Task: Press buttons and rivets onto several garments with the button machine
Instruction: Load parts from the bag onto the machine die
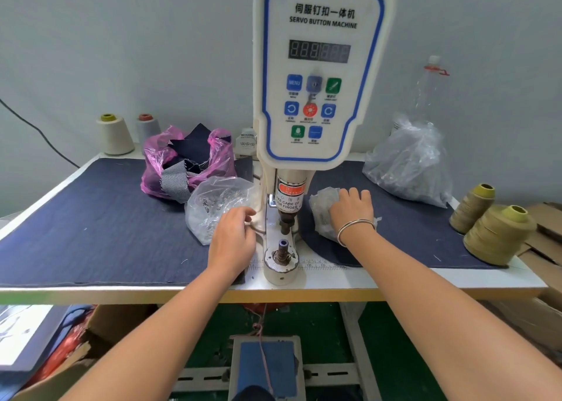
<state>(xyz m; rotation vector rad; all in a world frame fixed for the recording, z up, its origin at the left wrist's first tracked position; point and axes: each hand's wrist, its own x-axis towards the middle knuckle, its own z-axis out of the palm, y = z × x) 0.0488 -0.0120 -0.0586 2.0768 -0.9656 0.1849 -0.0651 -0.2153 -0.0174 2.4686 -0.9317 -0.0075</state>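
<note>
Button machine (pixel 316 96) stood at the middle of the table (pixel 395 286), white column with a blue-edged control panel, its lower die post (pixel 282 248) at the front edge over a printed ruler strip. Nearest the camera, under the table, a blue foot pedal (pixel 267 367) sat on a grey base. Dark denim cloth (pixel 100 227) covered most of the tabletop.

Left hand (pixel 232 239) rested just left of the machine base, fingers loosely curled toward the edge of a clear plastic bag (pixel 213 206) of small metal parts; whether it pinched the bag could not be told. Right hand (pixel 351 210), a bracelet on the wrist, lay on a small crumpled clear bag (pixel 322 209) just right of the machine, fingers bent over its top, gripping it.

At the right edge stood two olive thread cones (pixel 492 230). Further back, a large clear bag (pixel 410 163) sat on the right, and a pink plastic bag (pixel 182 160) holding dark denim scraps on the left. Against the wall at far left stood a cream thread cone (pixel 115 135) and a grey one (pixel 147 129).
</note>
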